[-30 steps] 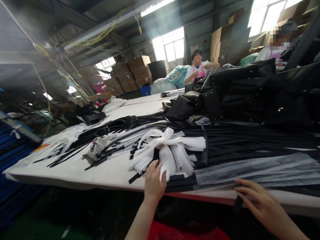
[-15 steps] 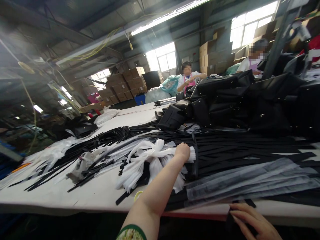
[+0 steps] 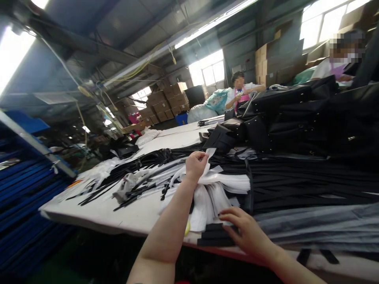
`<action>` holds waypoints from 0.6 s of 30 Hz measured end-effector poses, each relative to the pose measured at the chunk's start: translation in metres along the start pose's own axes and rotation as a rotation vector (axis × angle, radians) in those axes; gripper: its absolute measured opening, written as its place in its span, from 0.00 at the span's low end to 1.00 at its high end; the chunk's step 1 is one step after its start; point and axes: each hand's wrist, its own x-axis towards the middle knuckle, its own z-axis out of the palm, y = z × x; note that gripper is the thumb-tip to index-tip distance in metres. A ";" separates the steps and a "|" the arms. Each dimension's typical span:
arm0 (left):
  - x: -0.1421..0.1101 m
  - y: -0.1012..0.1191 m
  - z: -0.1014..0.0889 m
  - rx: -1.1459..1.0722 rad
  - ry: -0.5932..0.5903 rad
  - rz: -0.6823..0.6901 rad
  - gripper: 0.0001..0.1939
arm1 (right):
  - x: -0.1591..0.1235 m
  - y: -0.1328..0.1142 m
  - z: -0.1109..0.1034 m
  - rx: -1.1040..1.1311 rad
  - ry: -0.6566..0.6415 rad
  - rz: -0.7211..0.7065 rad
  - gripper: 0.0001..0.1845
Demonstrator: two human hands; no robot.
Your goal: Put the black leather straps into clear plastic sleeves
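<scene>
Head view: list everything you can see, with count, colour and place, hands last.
Table: one, white, across the middle
White strips: many, white, mid-table
Black straps: many, black, along the table
Translucent strips: several, greyish, near edge, right
Black bags: uncountable pile, black, table's right, far side
Teal bag: one, teal, background
Boxes: many, brown, background
Rack: one, blue, left
Co-workers: two, white and pink clothing, beyond bags
Left hand: one, bare, pinching a pale strip
Right hand: one, bare, at white strips' lower ends, grip unclear
</scene>
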 end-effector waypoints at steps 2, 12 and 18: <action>-0.005 -0.010 -0.028 -0.022 0.102 0.015 0.06 | 0.052 -0.004 0.019 -0.082 -0.100 -0.080 0.18; -0.055 -0.012 -0.110 -0.078 0.336 0.083 0.15 | 0.174 0.038 0.087 -0.395 -0.298 0.119 0.31; -0.097 0.031 -0.166 -0.039 0.709 0.170 0.10 | 0.184 0.050 0.080 -0.405 -0.280 0.183 0.31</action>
